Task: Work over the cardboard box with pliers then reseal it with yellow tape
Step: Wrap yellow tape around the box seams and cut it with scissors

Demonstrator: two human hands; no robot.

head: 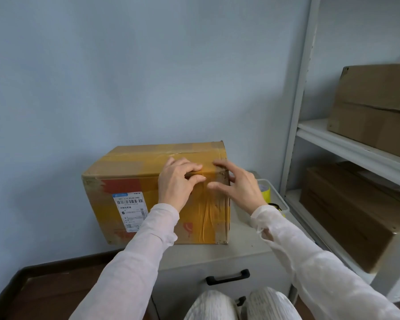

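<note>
A closed cardboard box [129, 172] stands on a grey drawer cabinet [245, 245]. It carries a white shipping label and yellow tape [208, 211] running over its top and down its front. My left hand [176, 181] lies over the box's top front edge, fingers curved against the tape. My right hand [238, 181] is at the box's top right corner, fingers spread and touching the tape. A roll of yellow tape [266, 193] sits in a clear bin to the right. No pliers are visible.
The clear plastic bin [284, 207] stands on the cabinet beside the box. A white metal shelf unit [346, 146] on the right holds several cardboard boxes [374, 107]. The cabinet drawer has a black handle [228, 277]. My knees [240, 306] are below.
</note>
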